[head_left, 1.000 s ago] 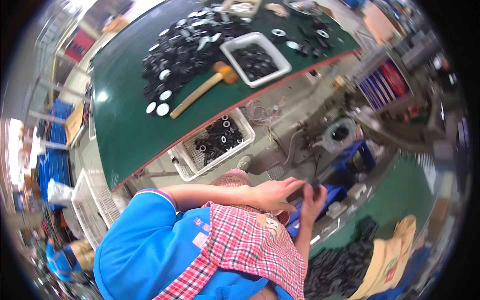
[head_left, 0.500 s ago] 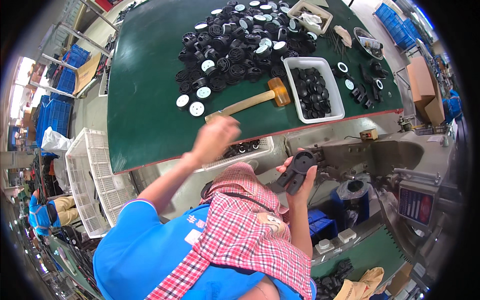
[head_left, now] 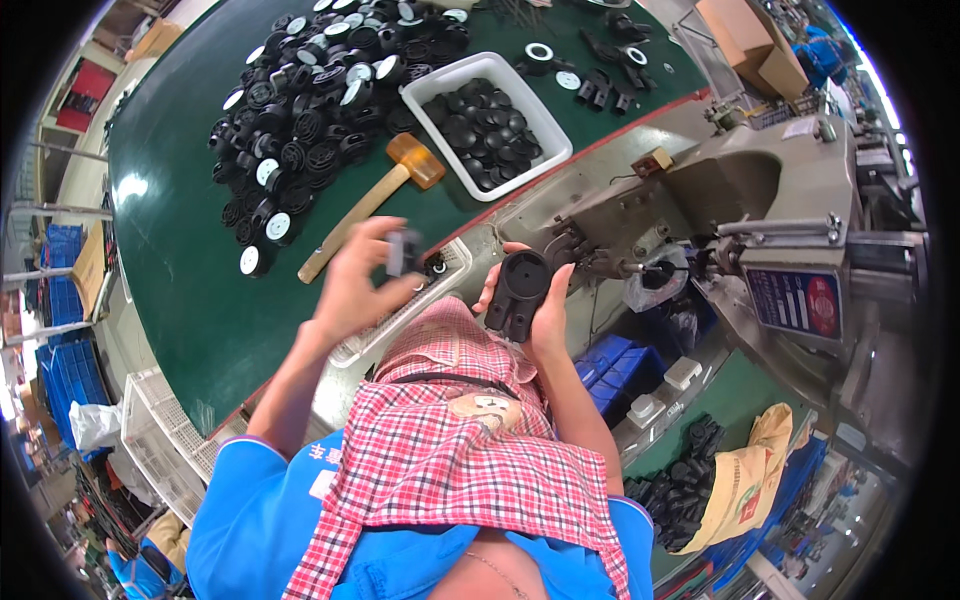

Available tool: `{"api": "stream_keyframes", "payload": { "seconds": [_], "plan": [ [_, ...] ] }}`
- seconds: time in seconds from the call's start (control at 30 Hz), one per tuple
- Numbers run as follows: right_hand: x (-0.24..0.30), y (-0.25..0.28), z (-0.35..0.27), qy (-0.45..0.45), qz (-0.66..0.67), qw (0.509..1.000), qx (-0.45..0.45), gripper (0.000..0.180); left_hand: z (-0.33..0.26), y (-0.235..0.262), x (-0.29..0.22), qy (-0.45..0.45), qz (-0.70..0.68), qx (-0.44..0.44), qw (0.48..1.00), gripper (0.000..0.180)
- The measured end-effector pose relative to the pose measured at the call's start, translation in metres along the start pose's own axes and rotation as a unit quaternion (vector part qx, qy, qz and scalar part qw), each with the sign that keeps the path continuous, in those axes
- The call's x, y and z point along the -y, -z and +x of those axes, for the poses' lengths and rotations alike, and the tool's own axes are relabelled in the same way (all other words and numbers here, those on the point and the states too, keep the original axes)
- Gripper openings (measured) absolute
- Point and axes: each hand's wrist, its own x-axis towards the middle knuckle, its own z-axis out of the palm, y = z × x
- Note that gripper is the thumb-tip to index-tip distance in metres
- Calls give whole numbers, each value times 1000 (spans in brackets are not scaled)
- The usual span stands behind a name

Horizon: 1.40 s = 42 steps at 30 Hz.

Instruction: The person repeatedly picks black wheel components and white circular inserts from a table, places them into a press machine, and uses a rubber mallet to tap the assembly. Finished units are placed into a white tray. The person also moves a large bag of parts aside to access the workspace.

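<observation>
My right hand (head_left: pixel 548 318) is closed around a black plastic wheel housing (head_left: pixel 520 290), with a round hollow face on top and two prongs below. Between the thumb and fingers of my left hand (head_left: pixel 358 282) is a small black and grey part (head_left: pixel 404 253), blurred by motion; it looks like a wheel, though its exact kind is unclear. This hand is left of the housing, and the two do not touch. A mallet (head_left: pixel 362 215) with an amber head and wooden handle lies on the green table, just beyond my left hand.
A heap of black wheels (head_left: pixel 300 110), some white-faced, covers much of the green table (head_left: pixel 160 210). Near its edge stands a white bin (head_left: pixel 545 165) of black caps. A grey metal machine (head_left: pixel 720 180) is at right, and a white crate (head_left: pixel 455 262) sits under the table edge.
My left hand now holds a small part where none showed before. The whole view has swung, shifting the table's contents leftward; the right hand still holds the housing.
</observation>
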Motion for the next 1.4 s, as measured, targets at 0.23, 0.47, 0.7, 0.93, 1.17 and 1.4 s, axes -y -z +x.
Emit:
{"api": "stream_keyframes", "payload": {
  "seconds": [0.23, 0.47, 0.7, 0.93, 1.17, 1.4],
  "plan": [
    [37, 10, -32, -25, -95, 990, -102, 70, 51, -84, -64, -240, -16, 189, 952, 57],
    [73, 41, -61, -47, -179, 977, -102, 75, 66, -129, -78, -332, 71, 316, 886, 61],
    [61, 75, -67, 67, -186, 978, -73, 82, 40, -184, -101, -55, -203, 181, 961, 66],
    [77, 93, -70, 220, -314, 919, -90, 67, 45, -201, -87, 149, -215, 272, 926, 48],
    [89, 108, -63, 170, -332, 904, -207, 52, 82, -226, -77, 110, -184, 245, 945, 47],
    [120, 120, -52, 288, -309, 855, -302, 39, 139, -275, -73, -131, -156, 223, 953, 41]
  ]
}}
